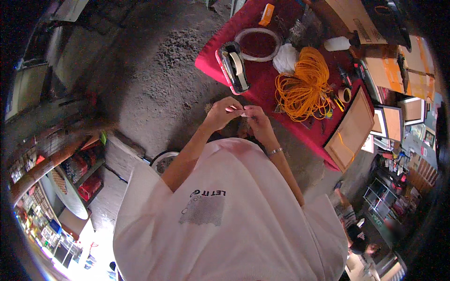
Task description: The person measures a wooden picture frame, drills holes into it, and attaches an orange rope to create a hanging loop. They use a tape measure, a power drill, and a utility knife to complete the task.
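Observation:
My left hand (222, 115) and my right hand (258, 122) meet in front of my body, just off the near edge of the red-covered table. Both are closed, fingertips pinched together. Between them is a small whitish piece (243, 114), too small to tell its kind. A bracelet circles my right wrist. Nearest to my hands on the table is a tape dispenser (238, 68) with a roll of pale tape. Beyond it lie a large coil of orange cord (307, 84) and a white crumpled bundle (285, 59).
The red cloth (262, 86) also bears a round clear tray (238, 38), an orange box (266, 15), a white spool (337, 44), a tape roll (344, 95) and a backing-side-up frame (350, 129). Cardboard boxes (384, 72) stand at right. Another person (358, 239) is at lower right.

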A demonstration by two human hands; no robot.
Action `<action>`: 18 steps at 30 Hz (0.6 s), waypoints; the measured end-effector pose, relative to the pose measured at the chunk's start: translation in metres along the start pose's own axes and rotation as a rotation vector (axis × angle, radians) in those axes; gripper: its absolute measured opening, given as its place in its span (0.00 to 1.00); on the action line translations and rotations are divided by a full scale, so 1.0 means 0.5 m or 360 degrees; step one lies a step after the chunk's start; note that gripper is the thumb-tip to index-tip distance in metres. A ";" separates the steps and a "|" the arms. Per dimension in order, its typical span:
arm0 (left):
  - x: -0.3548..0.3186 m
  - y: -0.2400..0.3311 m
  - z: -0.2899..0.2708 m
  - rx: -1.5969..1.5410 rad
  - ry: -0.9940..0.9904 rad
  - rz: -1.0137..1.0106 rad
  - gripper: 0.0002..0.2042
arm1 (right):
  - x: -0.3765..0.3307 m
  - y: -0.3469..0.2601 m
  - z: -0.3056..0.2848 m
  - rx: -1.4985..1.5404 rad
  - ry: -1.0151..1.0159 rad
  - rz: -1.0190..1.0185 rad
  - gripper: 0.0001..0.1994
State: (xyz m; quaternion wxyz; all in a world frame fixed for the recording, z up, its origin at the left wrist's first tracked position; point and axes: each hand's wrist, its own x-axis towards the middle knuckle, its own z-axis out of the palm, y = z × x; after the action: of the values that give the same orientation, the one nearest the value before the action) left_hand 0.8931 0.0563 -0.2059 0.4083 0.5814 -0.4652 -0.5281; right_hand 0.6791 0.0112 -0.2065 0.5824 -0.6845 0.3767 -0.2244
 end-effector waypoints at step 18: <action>0.041 -0.055 0.057 -0.1664 0.0382 -0.0613 0.45 | 0.203 0.021 -0.015 0.0891 0.0272 0.0974 0.13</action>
State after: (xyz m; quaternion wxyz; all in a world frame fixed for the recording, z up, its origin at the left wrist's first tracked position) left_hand 0.8679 0.0431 -0.2402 0.5881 0.4324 0.0220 -0.6831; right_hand 0.7333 -0.0731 -0.2281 0.7523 -0.3353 0.5341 -0.1908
